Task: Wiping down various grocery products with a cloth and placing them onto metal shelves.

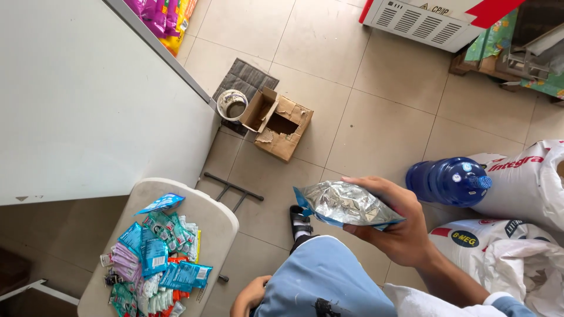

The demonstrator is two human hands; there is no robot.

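My right hand (pixel 396 226) grips a silvery foil pouch with a blue edge (pixel 343 205), holding it flat above the tiled floor. My left hand (pixel 249 296) rests low against my light blue trouser leg (pixel 320 279), fingers curled with nothing seen in them. To the left, a grey stool seat (pixel 214 220) carries a heap of small blue, green and purple sachets (pixel 153 255). My sandalled foot (pixel 301 222) shows below the pouch.
An open cardboard box (pixel 281 124) and a small round tin (pixel 232 104) sit by a white cabinet (pixel 88 100). A blue water jug (pixel 449 181) lies beside white sacks (pixel 523 176) at right. A white appliance (pixel 423 20) stands at the top.
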